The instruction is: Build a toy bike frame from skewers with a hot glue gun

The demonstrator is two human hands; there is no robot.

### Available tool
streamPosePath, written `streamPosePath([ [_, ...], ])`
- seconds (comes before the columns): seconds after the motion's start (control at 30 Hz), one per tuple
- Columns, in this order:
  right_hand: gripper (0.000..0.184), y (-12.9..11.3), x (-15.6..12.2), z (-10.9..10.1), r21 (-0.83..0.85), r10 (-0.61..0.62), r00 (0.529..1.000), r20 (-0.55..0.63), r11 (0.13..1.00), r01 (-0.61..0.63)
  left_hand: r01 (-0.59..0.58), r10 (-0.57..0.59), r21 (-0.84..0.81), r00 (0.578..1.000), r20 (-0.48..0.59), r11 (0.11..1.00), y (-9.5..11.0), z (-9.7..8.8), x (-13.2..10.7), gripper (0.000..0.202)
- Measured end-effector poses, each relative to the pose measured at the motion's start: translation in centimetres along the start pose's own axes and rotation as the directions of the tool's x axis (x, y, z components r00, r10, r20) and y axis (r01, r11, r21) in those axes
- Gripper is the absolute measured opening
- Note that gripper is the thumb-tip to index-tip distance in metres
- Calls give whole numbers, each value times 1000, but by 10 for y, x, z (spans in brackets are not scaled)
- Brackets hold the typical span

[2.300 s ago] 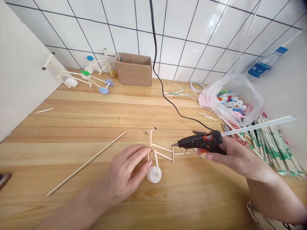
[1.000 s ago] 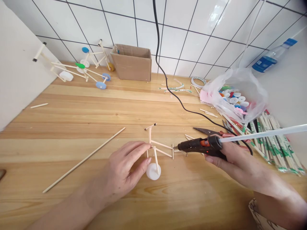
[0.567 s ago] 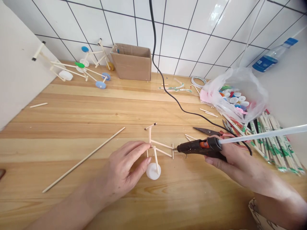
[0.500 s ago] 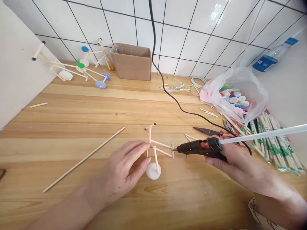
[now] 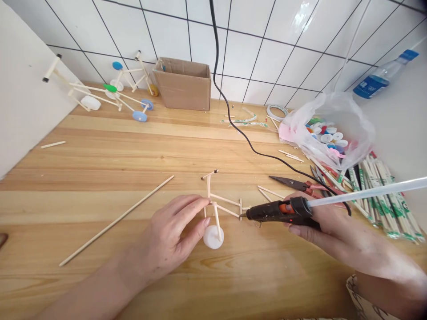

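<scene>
A small stick frame [image 5: 223, 206] with a white bottle cap [image 5: 213, 237] as a wheel lies on the wooden table [image 5: 133, 155]. My left hand [image 5: 170, 240] pinches the frame's left end, with fingertips touching the sticks and the cap. My right hand [image 5: 328, 224] grips a black hot glue gun [image 5: 280, 211] with a clear glue stick [image 5: 367, 193] in its back. The gun's nozzle touches the frame's right end, at a short upright stick.
A long thin stick [image 5: 116, 221] lies to the left. Finished stick models [image 5: 110, 95] and a cardboard box [image 5: 185, 89] stand at the back. A plastic bag of bottle caps [image 5: 328, 133], packed chopsticks [image 5: 383, 195], scissors [image 5: 296, 183] and the gun's black cord [image 5: 240, 133] lie to the right.
My right hand has brought the glue gun leftward and slightly down, until its nozzle meets the frame's right end. My left hand has kept its hold on the frame.
</scene>
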State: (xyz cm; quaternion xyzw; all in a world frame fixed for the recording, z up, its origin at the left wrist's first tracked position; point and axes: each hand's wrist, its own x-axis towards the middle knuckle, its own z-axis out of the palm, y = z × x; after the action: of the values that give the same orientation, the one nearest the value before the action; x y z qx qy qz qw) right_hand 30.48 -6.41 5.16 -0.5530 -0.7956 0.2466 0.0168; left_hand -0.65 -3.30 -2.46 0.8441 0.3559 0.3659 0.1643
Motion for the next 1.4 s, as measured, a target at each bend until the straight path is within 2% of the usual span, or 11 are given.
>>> streamPosePath([
  [0.17, 30, 1, -1, 1, -3, 3, 1000, 22, 1000, -3, -9, 9, -2, 1000, -3, 1000, 1, 0, 2, 30],
  [0.33, 33, 10, -3, 6, -47, -56, 997, -51, 997, 54, -1, 1, -16, 1000, -12, 1000, 1, 1, 2, 30],
  [0.5, 28, 9, -1, 4, -40, -76, 997, -28, 996, 75, -7, 6, -5, 1000, -14, 1000, -1, 2, 0, 30],
  [0.7, 28, 8, -4, 1, -76, -117, 991, -60, 991, 113, -7, 7, -12, 1000, -4, 1000, -2, 2, 0, 32],
  [1.17, 26, 8, -2, 4, -9, -62, 998, 23, 998, 62, -20, 20, -14, 1000, -16, 1000, -1, 2, 1, 31],
  [1.4, 24, 10, -3, 6, -33, -62, 998, 5, 998, 62, -16, 16, -2, 1000, -13, 1000, -1, 2, 1, 31],
])
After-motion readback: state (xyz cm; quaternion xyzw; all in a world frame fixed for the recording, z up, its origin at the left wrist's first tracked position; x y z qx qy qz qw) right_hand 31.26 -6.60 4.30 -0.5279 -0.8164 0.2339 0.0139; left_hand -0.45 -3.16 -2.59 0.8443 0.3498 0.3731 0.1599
